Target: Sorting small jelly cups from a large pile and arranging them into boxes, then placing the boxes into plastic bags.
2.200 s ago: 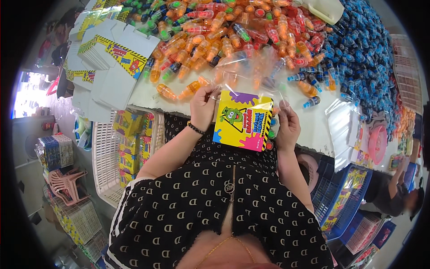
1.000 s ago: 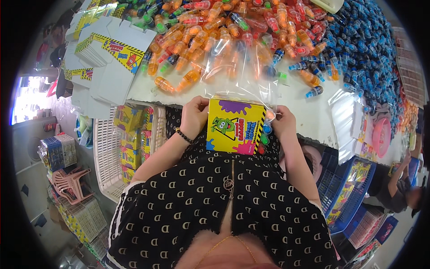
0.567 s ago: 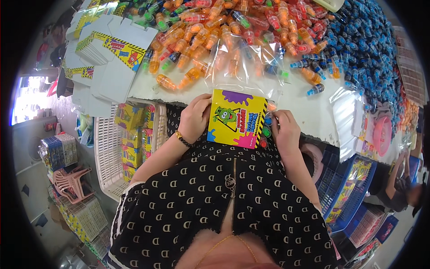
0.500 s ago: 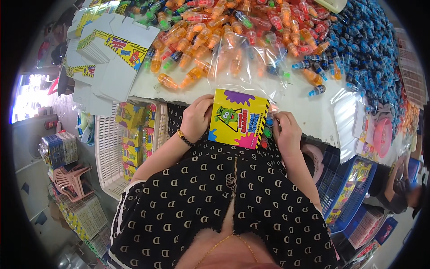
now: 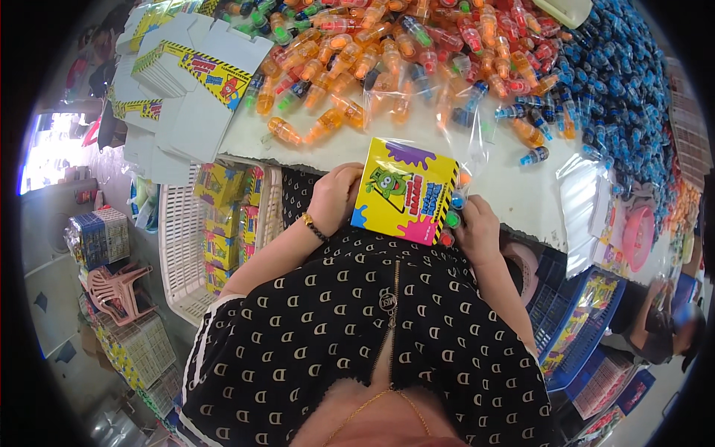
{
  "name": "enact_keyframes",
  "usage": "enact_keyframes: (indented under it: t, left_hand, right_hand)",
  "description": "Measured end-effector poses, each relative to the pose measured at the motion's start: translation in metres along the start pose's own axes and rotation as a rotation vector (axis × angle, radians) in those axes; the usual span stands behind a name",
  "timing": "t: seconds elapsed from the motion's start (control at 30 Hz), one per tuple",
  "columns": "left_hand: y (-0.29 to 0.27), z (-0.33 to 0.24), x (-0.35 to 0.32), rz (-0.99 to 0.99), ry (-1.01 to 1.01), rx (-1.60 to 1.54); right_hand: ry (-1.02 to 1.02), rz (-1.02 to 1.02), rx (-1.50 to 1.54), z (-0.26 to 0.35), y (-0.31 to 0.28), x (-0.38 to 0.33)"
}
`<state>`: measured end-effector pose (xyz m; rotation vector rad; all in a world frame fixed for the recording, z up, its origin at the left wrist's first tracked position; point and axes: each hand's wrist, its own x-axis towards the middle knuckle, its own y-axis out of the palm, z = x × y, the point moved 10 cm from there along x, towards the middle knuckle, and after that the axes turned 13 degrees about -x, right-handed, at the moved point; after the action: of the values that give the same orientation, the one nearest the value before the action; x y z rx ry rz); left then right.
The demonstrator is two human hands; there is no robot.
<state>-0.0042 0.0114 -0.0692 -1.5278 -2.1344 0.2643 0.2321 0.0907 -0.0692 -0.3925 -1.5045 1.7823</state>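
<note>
In front of my body I hold a yellow box (image 5: 402, 190) printed with a green cartoon figure and colour splashes. My left hand (image 5: 335, 197) is closed on its left edge, the fingertips partly hidden behind it. Along the right side of the box, a row of small bottles (image 5: 453, 219) shows orange, blue, green and red caps. My right hand (image 5: 479, 229) has its fingers curled against these caps; some fingertips are hidden. Clear plastic film (image 5: 477, 138) rises behind the box at the table edge.
Loose orange and red bottles (image 5: 350, 67) and a heap of blue ones (image 5: 614, 97) cover the white table (image 5: 298, 155). Flat cartons (image 5: 186, 112) are stacked left. A white basket (image 5: 179, 249) holds yellow boxes; a blue crate (image 5: 577, 328) and another person (image 5: 663, 328) are right.
The box and both hands have shifted slightly right in the picture, and the box is tilted a little more. The table and everything on it have shifted similarly in view. Both hands keep their hold.
</note>
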Motion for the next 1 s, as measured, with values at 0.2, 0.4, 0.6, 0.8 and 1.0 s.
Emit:
enact_keyframes:
  t: [0.2, 0.4, 0.6, 0.8, 1.0]
  left_hand:
    - [-0.007, -0.013, -0.022, 0.07, -0.032, -0.061]
    - [-0.006, -0.01, -0.032, 0.195, -0.061, -0.012]
    - [-0.016, -0.023, -0.009, 0.085, -0.007, 0.068]
    - [-0.019, -0.031, -0.014, 0.074, 0.088, 0.067]
    - [-0.02, -0.02, -0.024, 0.109, 0.103, 0.087]
  right_hand:
    - [-0.077, 0.168, 0.16, 0.01, -0.001, -0.015]
    - [-0.038, 0.143, 0.203, 0.008, -0.008, -0.011]
    - [0.129, -0.019, 0.12, 0.003, -0.025, 0.019]
    - [0.085, -0.099, 0.106, 0.003, -0.025, 0.02]
    - [-0.243, -0.225, -0.014, 0.027, -0.04, -0.004]
